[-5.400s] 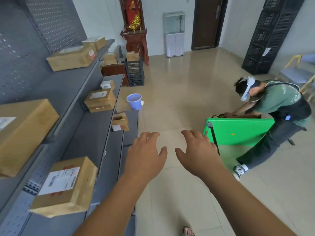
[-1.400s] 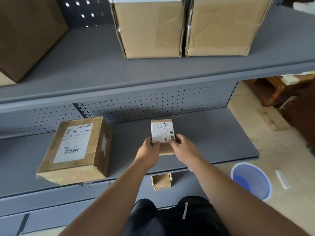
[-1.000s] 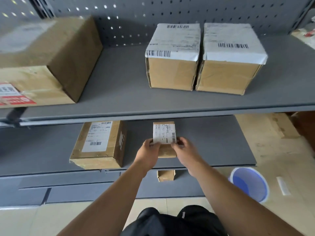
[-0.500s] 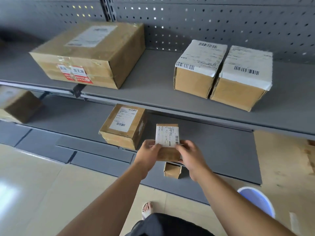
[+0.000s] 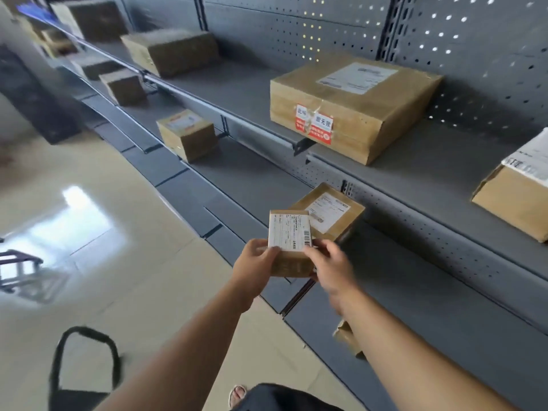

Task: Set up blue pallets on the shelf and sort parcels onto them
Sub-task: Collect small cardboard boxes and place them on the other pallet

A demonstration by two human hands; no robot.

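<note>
Here, a small parcel [image 5: 292, 262] is gripped from both sides. Its left edge is clasped by the left hand [image 5: 253, 264], with the thumb laid on the lower corner of the white label [image 5: 289, 231]; its right edge is clasped by the right hand [image 5: 332, 266], whose thumb is pressed on the label's other lower corner. The parcel is held in the air, label up, in front of the grey shelf unit [image 5: 430, 176].

Just behind the small parcel, partly hidden by it, a brown labelled box [image 5: 332, 213] is seen on the middle board. Above and behind the small parcel, on the upper board, a wide flat carton [image 5: 358, 114] with red and white stickers on its front is placed. Far right of the small parcel, a carton with a white top [image 5: 516, 194] is cut by the frame edge. Up and left of the small parcel, a medium box [image 5: 186, 134] is found on the middle board, and beyond it several blurred cartons [image 5: 172, 51] are ranged along the boards. Below and right of the small parcel, a little box [image 5: 345, 336] is half covered by the right forearm. Down and left of it, a black strap [image 5: 86, 360] is seen over the pale tiled floor [image 5: 124, 262], and a sandalled foot [image 5: 237, 394] is shown at the bottom edge
</note>
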